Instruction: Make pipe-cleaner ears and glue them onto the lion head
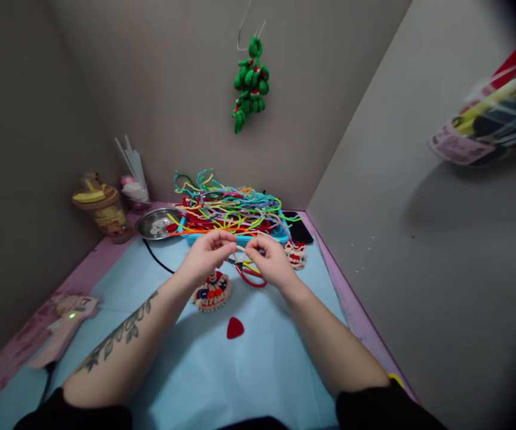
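Both hands meet above the middle of the table, each pinching a cream-coloured pipe cleaner that spans the small gap between them. My left hand has thumb and forefinger closed on one part of it. On the other side my right hand pinches it too. Below the hands lie scissors with red and yellow handles, partly covered. Under my left hand rests a rounded cream craft piece with orange and blue parts. A red rounded-triangle piece lies nearer to me.
Behind the hands, a blue basket overflows with colourful pipe cleaners. Left stand a metal bowl, a lidded cup and a pink glue gun with a green light. At right are a phone and a small cream-and-red craft piece.
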Motion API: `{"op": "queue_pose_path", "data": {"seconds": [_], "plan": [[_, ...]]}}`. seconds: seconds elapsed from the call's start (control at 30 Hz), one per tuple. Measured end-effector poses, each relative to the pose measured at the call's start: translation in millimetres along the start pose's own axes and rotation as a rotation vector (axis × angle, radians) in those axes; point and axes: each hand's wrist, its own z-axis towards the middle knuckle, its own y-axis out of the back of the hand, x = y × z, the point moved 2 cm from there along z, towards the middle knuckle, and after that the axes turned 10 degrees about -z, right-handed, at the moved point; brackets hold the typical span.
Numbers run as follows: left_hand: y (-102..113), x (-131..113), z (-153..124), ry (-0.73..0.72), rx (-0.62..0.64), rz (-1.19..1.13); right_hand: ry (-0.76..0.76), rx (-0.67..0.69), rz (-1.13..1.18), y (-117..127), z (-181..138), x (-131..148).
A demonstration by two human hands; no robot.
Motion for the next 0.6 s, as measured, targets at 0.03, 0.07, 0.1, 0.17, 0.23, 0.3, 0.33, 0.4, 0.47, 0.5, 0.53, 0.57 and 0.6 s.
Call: {"op": "queue_pose_path", "data": {"seconds": [0.03,0.07,0.1,0.17,0.23,0.3,0.33,0.4,0.47,0.5,0.53,0.57,0.6], "plan": [[1.1,1.0,1.0,0.013,-0.004,-0.015,-0.027,0.015,0.026,-0.3,0.5,-1.2],[2.1,2.0,2.1,0.026,-0.005,-0.029,-0.048,0.024,0.051,-0.5,1.0,-2.3],[3.1,3.0,3.1,0.039,-0.002,-0.041,-0.062,0.025,0.068,-0.5,1.5,-3.2],[4.0,4.7,4.3,0.072,0.020,-0.049,-0.068,0.012,0.081,-0.6,2.1,-4.5],[3.2,6.1,4.3,0.113,0.046,-0.038,-0.068,0.006,0.086,-1.0,2.3,-5.9],[1.0,7.1,3.5,0.143,0.056,-0.036,-0.076,0.024,0.097,-2.3,2.2,-7.5],[-0.4,7.6,3.1,0.150,0.053,-0.040,-0.083,0.037,0.101,-3.1,2.0,-8.1],[-3.0,8.9,2.5,0.149,0.036,-0.057,-0.086,0.060,0.088,-4.7,1.7,-8.5],[-4.9,10.6,2.5,0.137,0.011,-0.074,-0.054,0.070,0.045,-6.0,1.4,-7.1],[-5.4,11.4,2.6,0.133,0.001,-0.080,-0.033,0.070,0.021,-6.5,1.3,-6.2],[-5.5,12.2,2.7,0.131,-0.003,-0.083,-0.017,0.068,0.002,-6.9,1.2,-5.4],[-5.1,12.8,2.9,0.130,-0.003,-0.085,-0.013,0.066,-0.005,-7.1,1.2,-5.0],[-4.4,13.1,3.1,0.128,0.005,-0.084,-0.024,0.062,0.006,-7.2,1.3,-5.2]]}}
